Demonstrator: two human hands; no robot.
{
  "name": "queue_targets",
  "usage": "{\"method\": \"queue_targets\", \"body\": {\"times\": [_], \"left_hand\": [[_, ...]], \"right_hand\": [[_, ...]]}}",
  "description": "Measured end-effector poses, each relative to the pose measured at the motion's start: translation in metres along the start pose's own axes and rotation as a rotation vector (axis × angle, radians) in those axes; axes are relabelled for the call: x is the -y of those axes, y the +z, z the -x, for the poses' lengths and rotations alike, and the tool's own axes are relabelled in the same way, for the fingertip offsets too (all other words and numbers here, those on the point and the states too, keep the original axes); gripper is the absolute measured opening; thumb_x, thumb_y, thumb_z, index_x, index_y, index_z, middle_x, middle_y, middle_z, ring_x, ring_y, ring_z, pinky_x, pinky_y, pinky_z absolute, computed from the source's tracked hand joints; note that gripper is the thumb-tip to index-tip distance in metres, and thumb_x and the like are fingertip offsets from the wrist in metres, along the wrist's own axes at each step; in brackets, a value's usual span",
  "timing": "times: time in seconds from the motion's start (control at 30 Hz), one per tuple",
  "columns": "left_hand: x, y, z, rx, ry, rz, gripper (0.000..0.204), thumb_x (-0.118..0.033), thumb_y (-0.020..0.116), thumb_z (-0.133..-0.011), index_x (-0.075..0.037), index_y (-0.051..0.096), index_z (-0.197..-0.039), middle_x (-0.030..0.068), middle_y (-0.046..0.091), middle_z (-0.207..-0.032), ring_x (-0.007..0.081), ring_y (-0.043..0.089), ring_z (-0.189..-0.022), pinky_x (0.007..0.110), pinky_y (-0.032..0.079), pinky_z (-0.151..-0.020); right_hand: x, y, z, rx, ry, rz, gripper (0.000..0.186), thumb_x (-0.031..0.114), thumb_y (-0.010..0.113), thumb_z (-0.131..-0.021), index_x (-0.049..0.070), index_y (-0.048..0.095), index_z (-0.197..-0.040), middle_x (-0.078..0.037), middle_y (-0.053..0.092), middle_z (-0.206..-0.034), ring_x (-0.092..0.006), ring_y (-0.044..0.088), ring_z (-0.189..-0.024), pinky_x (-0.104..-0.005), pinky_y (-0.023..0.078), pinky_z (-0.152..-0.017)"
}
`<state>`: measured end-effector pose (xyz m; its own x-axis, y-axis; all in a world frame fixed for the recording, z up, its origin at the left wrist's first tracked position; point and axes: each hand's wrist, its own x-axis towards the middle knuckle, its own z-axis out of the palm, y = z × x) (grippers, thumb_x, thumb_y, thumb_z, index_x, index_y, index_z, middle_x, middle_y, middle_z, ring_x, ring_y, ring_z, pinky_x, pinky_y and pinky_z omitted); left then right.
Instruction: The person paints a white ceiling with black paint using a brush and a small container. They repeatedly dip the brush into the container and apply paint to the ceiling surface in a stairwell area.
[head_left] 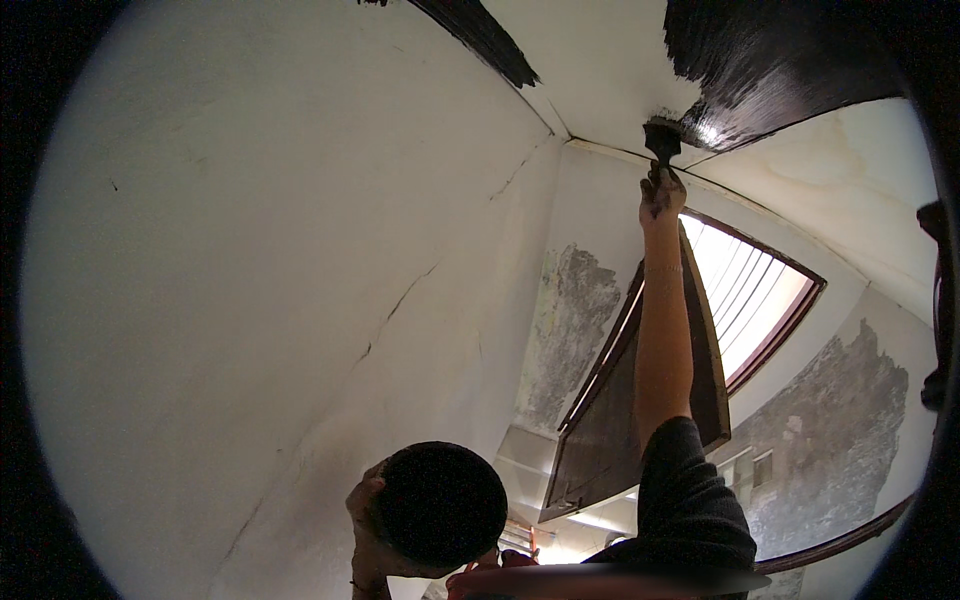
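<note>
Brush [662,138], black: at the top of the view, gripped by the handle in the right hand [660,190]; it stands beyond the fingers, with its bristle end against the pale ceiling [600,60], at the lower left corner of a large black painted patch [790,60].

Right hand: raised at arm's length, fingers closed around the handle, dark smears on the skin; sleeve dark grey.

Pot [492,490], round, dark inside: low in the view, left of the raised arm, well apart from the brush. Contents too dark to tell.

Left hand [365,515]: wrapped around the left side of the pot, well below the right hand; the two hands are apart.

Black painted strip [490,45]: upper middle, left of the brush.

Wall [250,250], pale, with thin cracks: left side.

Window [745,290], barred, bright: right of the raised forearm.

Shutter [600,430], brown: partly behind that forearm.
</note>
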<state>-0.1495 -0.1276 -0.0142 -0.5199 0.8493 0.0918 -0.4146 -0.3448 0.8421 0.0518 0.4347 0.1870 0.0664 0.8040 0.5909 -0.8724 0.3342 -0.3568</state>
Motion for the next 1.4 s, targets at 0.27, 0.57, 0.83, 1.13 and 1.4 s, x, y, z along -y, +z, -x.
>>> {"method": "queue_targets", "body": {"times": [0.27,0.57,0.83,1.13,1.4], "left_hand": [[0.017,-0.017,0.004,-0.035,0.028,0.059,0.049,-0.027,0.054,-0.088,0.011,0.063,-0.118,0.0207,0.065,-0.128,0.0310,0.060,-0.117,0.039,0.042,-0.106],[0.031,-0.032,0.005,-0.062,0.056,0.091,0.045,-0.025,0.055,-0.089,0.010,0.064,-0.115,0.0217,0.065,-0.127,0.0324,0.061,-0.116,0.041,0.043,-0.105],[0.042,-0.042,0.004,-0.074,0.085,0.120,0.041,-0.024,0.056,-0.090,0.010,0.065,-0.112,0.0226,0.064,-0.127,0.0336,0.061,-0.116,0.042,0.043,-0.105],[0.054,-0.055,0.008,-0.099,0.111,0.143,0.037,-0.022,0.057,-0.091,0.009,0.066,-0.109,0.0236,0.064,-0.126,0.0350,0.061,-0.116,0.044,0.043,-0.104],[0.066,-0.065,0.006,-0.101,0.138,0.178,0.034,-0.021,0.058,-0.092,0.009,0.067,-0.106,0.0244,0.064,-0.126,0.0362,0.061,-0.116,0.046,0.044,-0.104]], "right_hand": [[0.029,0.049,0.045,0.020,-0.178,0.223,0.023,0.019,0.064,-0.099,0.001,0.064,-0.112,-0.005,0.066,-0.096,-0.0070,0.051,-0.068,-0.0207,0.039,-0.053],[0.025,0.046,0.068,-0.047,-0.464,0.580,0.025,0.028,0.058,-0.103,0.004,0.063,-0.095,0.004,0.052,-0.072,-0.0033,0.040,-0.063,-0.0222,0.029,-0.052],[-0.006,0.036,-0.005,-0.166,-0.514,0.695,0.038,0.033,0.057,-0.103,0.002,0.062,-0.083,0.002,0.051,-0.066,-0.0074,0.043,-0.061,-0.0259,0.033,-0.054],[-0.044,-0.035,-0.015,-0.432,-0.096,0.580,0.046,0.042,0.053,-0.103,0.007,0.056,-0.075,0.002,0.047,-0.057,-0.0068,0.035,-0.039,-0.0251,0.024,-0.036],[-0.006,0.015,-0.013,-0.281,-0.025,0.533,0.039,0.034,0.059,-0.101,0.006,0.056,-0.074,0.002,0.046,-0.057,-0.0073,0.035,-0.040,-0.0252,0.026,-0.037]]}}
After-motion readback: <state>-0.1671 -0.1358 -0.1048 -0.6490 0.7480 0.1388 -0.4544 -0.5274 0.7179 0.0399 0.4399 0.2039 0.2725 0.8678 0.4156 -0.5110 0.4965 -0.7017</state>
